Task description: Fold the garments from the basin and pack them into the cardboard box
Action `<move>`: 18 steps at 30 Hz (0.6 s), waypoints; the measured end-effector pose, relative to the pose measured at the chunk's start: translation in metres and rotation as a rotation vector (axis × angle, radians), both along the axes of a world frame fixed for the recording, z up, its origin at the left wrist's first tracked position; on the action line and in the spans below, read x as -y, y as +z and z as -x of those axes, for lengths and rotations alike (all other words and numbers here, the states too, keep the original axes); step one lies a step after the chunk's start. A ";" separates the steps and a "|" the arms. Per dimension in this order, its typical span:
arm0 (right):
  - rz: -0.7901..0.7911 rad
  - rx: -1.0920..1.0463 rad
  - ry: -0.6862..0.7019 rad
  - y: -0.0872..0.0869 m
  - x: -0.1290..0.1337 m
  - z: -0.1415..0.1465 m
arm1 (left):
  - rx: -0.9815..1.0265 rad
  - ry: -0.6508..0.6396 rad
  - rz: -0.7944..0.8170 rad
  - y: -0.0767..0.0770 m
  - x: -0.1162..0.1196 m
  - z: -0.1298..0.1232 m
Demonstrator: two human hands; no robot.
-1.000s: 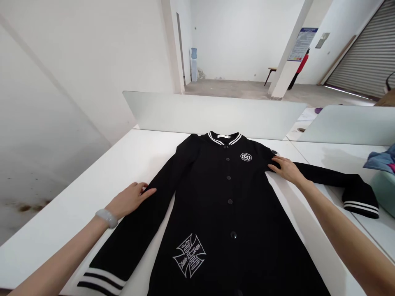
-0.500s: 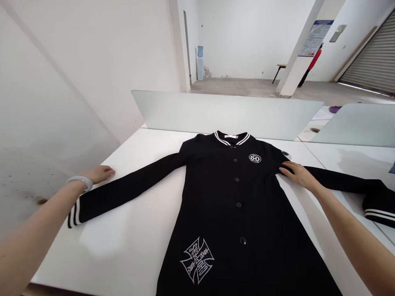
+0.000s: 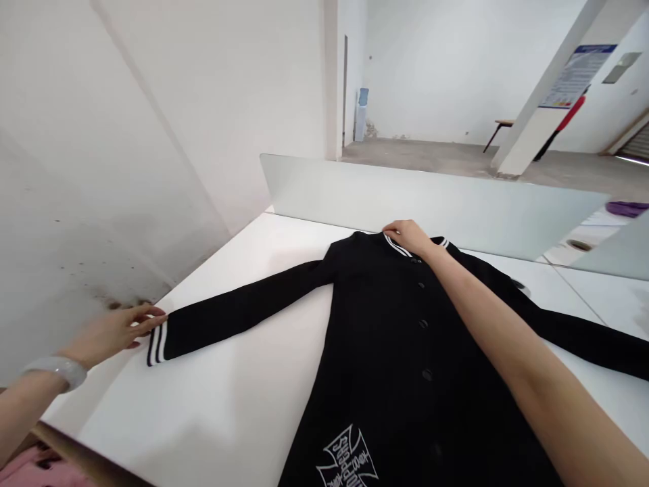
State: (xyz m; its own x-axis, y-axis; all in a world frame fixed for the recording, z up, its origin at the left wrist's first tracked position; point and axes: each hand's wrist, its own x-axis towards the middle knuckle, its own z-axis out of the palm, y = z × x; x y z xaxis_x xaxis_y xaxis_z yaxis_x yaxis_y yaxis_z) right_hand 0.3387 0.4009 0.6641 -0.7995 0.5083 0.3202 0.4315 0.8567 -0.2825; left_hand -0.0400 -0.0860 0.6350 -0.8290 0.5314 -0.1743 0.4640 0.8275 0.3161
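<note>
A black buttoned jacket (image 3: 375, 338) with white-striped collar and cuffs lies front up on the white table (image 3: 213, 406), its sleeves spread to both sides. My left hand (image 3: 119, 330) pinches the striped cuff (image 3: 158, 342) of the sleeve on the left at its upper corner. At the collar, my right hand (image 3: 405, 235) has its thumb and fingers closed on the neckline edge, and that forearm crosses over the jacket's chest. A white cross-shaped print (image 3: 349, 456) shows low on the front, partly cut off by the frame.
A frosted partition (image 3: 430, 196) runs along the table's back edge. At the right are a cable hole (image 3: 579, 245) and a purple item (image 3: 627, 209). Pink cloth (image 3: 43, 467) lies below the table's left front edge. A person in red (image 3: 572, 113) stands far behind a pillar.
My left hand has come down to the cuff and taken hold of it. My right hand has moved from the far armhole to the collar. The view has shifted left.
</note>
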 end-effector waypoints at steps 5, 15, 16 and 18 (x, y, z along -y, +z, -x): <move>0.138 0.079 0.054 -0.007 0.003 0.100 | 0.157 0.020 -0.168 0.008 0.003 -0.019; 0.355 0.313 0.254 -0.039 -0.005 0.125 | -0.397 -0.386 0.006 -0.033 -0.009 -0.024; 0.370 0.300 0.280 -0.042 -0.006 0.122 | -0.436 -0.396 0.026 -0.033 -0.011 -0.025; 0.356 0.280 0.331 -0.047 -0.006 0.116 | -0.494 -0.369 0.026 -0.026 -0.015 -0.023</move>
